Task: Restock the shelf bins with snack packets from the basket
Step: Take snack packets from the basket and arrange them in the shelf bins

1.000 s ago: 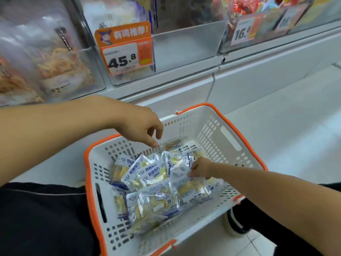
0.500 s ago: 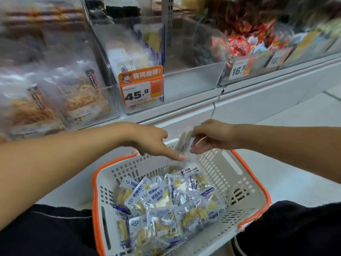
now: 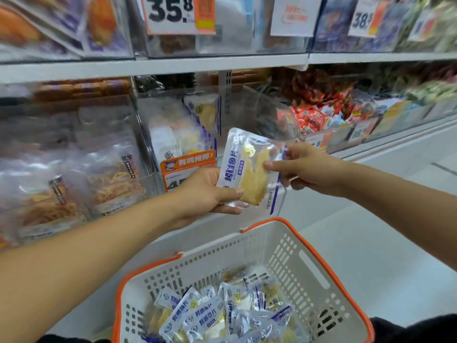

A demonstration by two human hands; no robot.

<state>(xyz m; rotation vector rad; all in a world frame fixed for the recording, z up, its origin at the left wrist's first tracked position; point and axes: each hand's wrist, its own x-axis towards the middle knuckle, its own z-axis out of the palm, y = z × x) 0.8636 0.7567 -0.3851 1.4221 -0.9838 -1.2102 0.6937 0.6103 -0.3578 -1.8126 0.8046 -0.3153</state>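
Holding one snack packet (image 3: 249, 169) between both hands — left hand (image 3: 205, 191) pinching its lower edge, right hand (image 3: 300, 167) its right side — above the basket (image 3: 311, 266); next, by my reading — lifting it into the clear shelf bin (image 3: 188, 120) behind.

At the top centre of your frame an orange-edged price tag (image 3: 178, 14) reads 35.8, with a white card (image 3: 293, 17) just right of it and another tag (image 3: 363, 19) reading 38 further right. At the left edge you see clear packets of shredded dried snack (image 3: 74, 184). Red wrapped snacks (image 3: 319, 107) are heaped at centre right. Pale floor tiles (image 3: 383, 243) fill your lower right, and dark clothing (image 3: 415, 328) shows at the bottom right corner.
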